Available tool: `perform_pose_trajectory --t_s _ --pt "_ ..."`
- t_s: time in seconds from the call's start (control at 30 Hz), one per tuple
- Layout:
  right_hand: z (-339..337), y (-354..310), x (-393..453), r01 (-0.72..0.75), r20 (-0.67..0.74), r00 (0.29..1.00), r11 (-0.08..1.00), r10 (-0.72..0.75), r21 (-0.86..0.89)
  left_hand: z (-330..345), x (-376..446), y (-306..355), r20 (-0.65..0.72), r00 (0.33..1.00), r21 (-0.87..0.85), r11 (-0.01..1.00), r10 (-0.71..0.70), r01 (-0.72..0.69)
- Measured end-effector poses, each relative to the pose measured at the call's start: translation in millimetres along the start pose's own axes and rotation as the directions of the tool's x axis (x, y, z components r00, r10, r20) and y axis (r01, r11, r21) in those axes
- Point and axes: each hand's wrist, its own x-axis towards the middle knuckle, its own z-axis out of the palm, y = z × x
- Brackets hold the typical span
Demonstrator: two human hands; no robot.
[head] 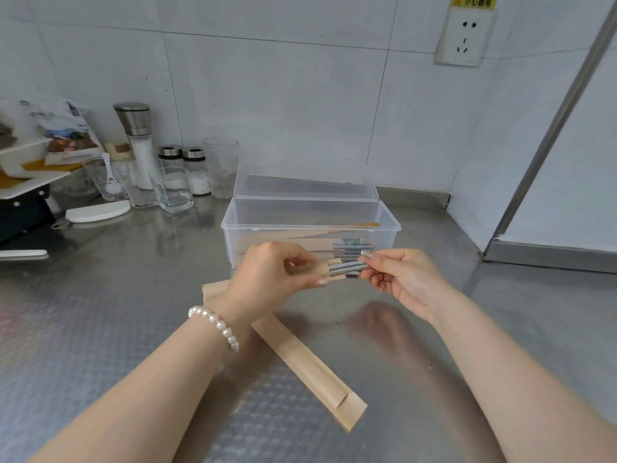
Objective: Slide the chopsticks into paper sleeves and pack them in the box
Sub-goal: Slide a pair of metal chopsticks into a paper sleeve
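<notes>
Left hand (pixel 271 272) pinches brown paper sleeve (pixel 329 267); right hand (pixel 399 279) pinches grey patterned chopsticks (pixel 347 269), nearly fully inserted. Clear plastic box (pixel 310 228) holds packed sleeves. Empty brown sleeve (pixel 310 362) on steel counter (pixel 100 312) remains.

A yellow warning label (pixel 473 1) above the wall socket (pixel 462 38) reads "小心触电".
</notes>
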Motion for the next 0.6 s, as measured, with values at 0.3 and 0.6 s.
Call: perform_pose_trajectory --t_s 0.3,0.6 --pt "-24 -14 -1 0.005 -0.097 0.995 0.976 0.016 0.219 -44 16 -9 -0.1 0.879 -0.713 0.65 -0.466 0.263" --pt "0 -10 1 0.186 -0.276 0.949 0.977 -0.15 0.108 -40 13 -5 0.143 0.911 -0.961 0.164 -0.386 0.221"
